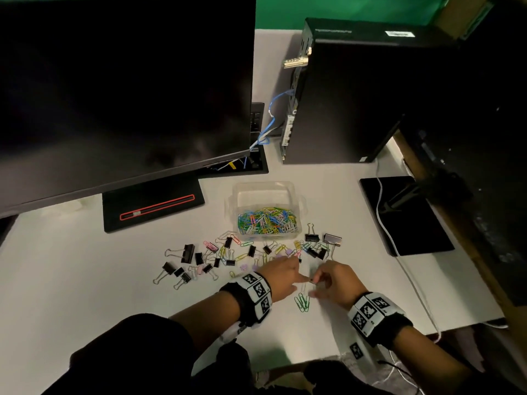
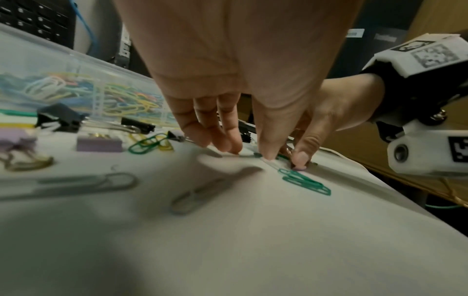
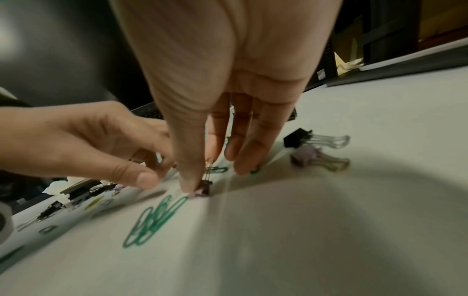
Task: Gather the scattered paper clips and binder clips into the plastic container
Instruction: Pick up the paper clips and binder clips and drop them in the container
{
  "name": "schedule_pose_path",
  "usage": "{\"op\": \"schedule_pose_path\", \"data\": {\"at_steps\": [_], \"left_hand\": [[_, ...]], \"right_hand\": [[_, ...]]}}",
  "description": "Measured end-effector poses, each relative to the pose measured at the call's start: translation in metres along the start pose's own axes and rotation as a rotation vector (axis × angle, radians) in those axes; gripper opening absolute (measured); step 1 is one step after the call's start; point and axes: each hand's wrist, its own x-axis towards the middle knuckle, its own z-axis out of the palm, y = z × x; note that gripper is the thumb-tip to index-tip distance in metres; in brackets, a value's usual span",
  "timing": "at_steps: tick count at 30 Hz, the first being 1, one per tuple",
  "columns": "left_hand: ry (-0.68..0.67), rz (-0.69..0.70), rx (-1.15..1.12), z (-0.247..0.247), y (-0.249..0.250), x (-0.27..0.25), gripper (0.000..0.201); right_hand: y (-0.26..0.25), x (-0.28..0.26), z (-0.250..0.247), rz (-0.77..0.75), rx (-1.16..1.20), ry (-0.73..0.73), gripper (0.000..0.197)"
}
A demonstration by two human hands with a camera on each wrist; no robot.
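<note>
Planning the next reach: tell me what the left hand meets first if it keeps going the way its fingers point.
Probably the right hand: the left hand points straight at it, fingertips nearly touching above the green paper clips.

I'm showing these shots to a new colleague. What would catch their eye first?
Probably the clear plastic container at mid-desk, heaped with colourful paper clips. Just in front, binder clips and more paper clips lie scattered. Nearest the camera, the left hand and right hand meet fingertip to fingertip over a few green paper clips.
</note>
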Motion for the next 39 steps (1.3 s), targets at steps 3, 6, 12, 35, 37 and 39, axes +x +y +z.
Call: {"op": "schedule_pose_path", "data": {"at_steps": [3, 6, 12, 35, 37, 39], "left_hand": [[0.027, 0.014, 0.010, 0.006, -0.002, -0.003, 0.054], [0.039, -0.004, -0.099, 0.012, -0.014, -0.010, 0.058], [0.221, -0.066, -0.259, 0.021, -0.040, -0.042, 0.046], [0.290, -0.311, -0.055, 0.028, -0.053, -0.079, 0.068], [0.305, -0.317, -0.036, 0.030, -0.056, -0.078, 0.067], [0.309, -0.329, -0.021, 0.031, -0.058, -0.080, 0.066]], "right_hand": [[0.010, -0.004, -0.007, 0.020, -0.007, 0.009, 0.036], [0.014, -0.004, -0.010, -0.003, -0.018, 0.029, 0.022], [-0.009, -0.002, 0.016, -0.144, -0.101, -0.071, 0.026], [-0.067, 0.032, 0.040, -0.300, -0.308, -0.007, 0.047], [-0.060, 0.026, 0.043, -0.301, -0.287, 0.013, 0.045], [-0.055, 0.020, 0.044, -0.303, -0.283, 0.008, 0.044]]}}
